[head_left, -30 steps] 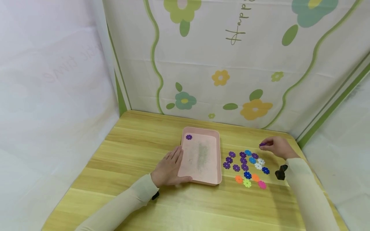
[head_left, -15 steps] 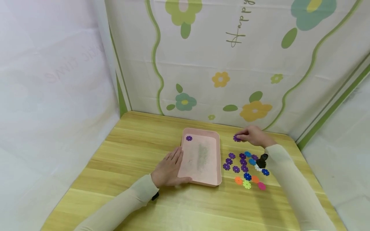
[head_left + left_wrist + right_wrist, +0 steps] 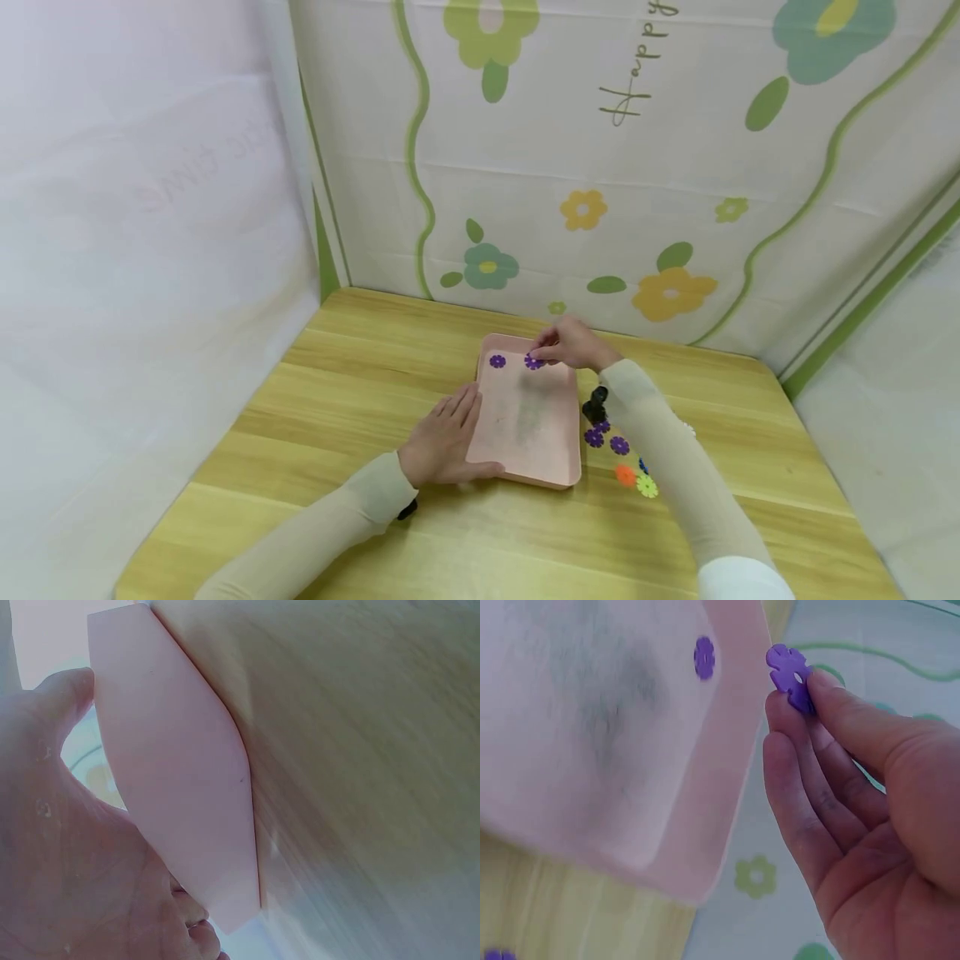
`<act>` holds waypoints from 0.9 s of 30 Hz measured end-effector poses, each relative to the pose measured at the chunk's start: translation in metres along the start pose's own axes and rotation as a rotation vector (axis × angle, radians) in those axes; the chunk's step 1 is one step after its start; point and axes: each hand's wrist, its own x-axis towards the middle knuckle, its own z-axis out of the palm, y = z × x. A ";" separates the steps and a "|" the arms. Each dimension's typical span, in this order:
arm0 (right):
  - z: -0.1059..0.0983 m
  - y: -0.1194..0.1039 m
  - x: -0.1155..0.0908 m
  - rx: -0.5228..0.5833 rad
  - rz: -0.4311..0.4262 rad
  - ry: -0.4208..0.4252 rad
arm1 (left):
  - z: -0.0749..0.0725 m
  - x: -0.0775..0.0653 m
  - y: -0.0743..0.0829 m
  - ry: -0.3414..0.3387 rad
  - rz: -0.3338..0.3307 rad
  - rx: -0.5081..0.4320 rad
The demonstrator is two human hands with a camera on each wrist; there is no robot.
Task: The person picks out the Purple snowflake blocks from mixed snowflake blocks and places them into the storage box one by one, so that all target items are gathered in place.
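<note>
Between thumb and fingertips my right hand [image 3: 573,343] pinches a purple flower-shaped plastic disc [image 3: 789,676], held over the far end of the pink tray [image 3: 528,479]. A second purple disc [image 3: 497,361] lies flat inside the tray near its far left corner; the right wrist view shows this disc [image 3: 704,658] too. My left hand [image 3: 444,442] rests against the tray's near left corner, fingers straight along the left side and thumb along the near edge. In the left wrist view the hand [image 3: 82,810] touches the tray's outer wall [image 3: 180,765].
Right of the tray, loose discs lie on the wooden table [image 3: 360,367]: several purple ones, an orange disc [image 3: 626,476] and a yellow-green disc [image 3: 647,486]. My right forearm covers part of this group. A flower-printed cloth [image 3: 525,150] stands behind the table.
My right hand has carried the purple disc leftward from beyond the loose discs to above the tray. My left hand stays at the tray's corner.
</note>
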 end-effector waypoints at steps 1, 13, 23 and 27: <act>0.005 -0.002 0.005 0.007 0.002 0.003 | 0.000 0.000 0.000 -0.001 -0.001 -0.002; 0.061 -0.008 0.033 0.114 0.117 0.114 | 0.000 -0.002 0.001 0.010 -0.005 0.011; 0.090 -0.002 0.044 0.116 0.118 0.180 | 0.001 -0.001 0.001 0.016 -0.006 0.019; 0.093 -0.004 0.046 0.088 0.132 0.191 | 0.002 0.000 0.001 0.019 -0.011 0.021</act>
